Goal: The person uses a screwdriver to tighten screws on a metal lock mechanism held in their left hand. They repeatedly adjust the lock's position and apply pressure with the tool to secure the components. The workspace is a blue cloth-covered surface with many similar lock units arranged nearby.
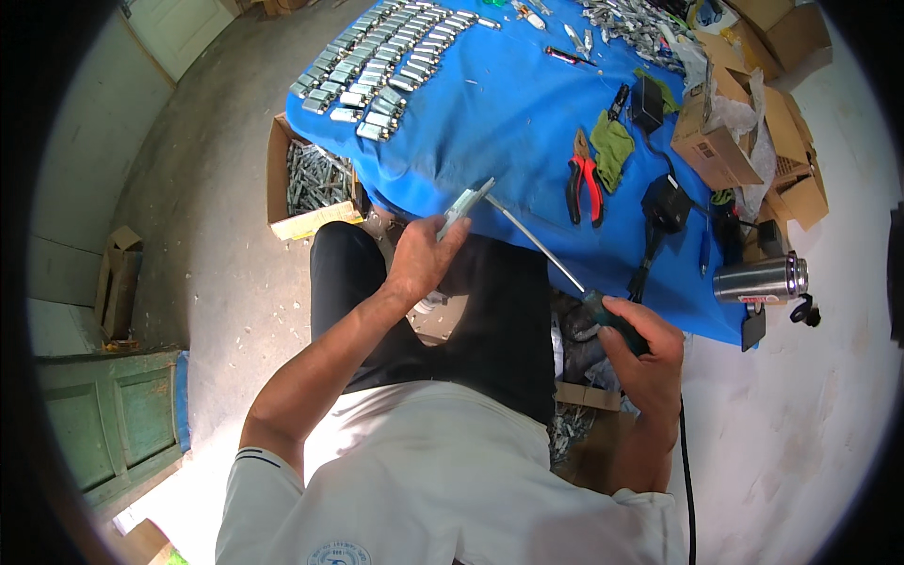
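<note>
My left hand is closed around a small silvery metal part, a narrow piece that juts from the fingers over the table's near edge. A screwdriver with a long thin shaft and a dark green handle is gripped in my right hand. Its shaft slants up to the left, and the tip reaches the far end of the metal part; whether they touch I cannot tell. Pliers with red and black handles lie on the blue cloth beyond the screwdriver, next to a green rag.
Rows of metal parts stand at the table's far left; loose ones are heaped at the far right. A carton of metal pieces sits left of the table. At right are black adapters, a steel flask and open cardboard boxes.
</note>
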Available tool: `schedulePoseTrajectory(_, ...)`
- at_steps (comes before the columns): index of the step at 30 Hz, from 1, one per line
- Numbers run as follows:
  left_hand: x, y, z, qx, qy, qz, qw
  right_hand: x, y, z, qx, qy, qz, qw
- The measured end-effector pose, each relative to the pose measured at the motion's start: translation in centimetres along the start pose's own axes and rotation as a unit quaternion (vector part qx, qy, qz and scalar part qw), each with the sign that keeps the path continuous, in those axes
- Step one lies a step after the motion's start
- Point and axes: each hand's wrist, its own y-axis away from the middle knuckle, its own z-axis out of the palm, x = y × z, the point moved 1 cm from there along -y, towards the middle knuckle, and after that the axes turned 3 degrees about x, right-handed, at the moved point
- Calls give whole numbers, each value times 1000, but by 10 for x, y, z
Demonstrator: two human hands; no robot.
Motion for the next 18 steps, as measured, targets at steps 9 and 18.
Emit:
schedulePoseTrajectory(9, -20, -20, 5, -46, -17, -28, 998, 0, -42, 0, -61, 4, -36, 997)
schedulePoseTrajectory(18, -2, -20, -4, -79, 48, -48, 995, -9, -60, 2, -100, 22, 11, 995)
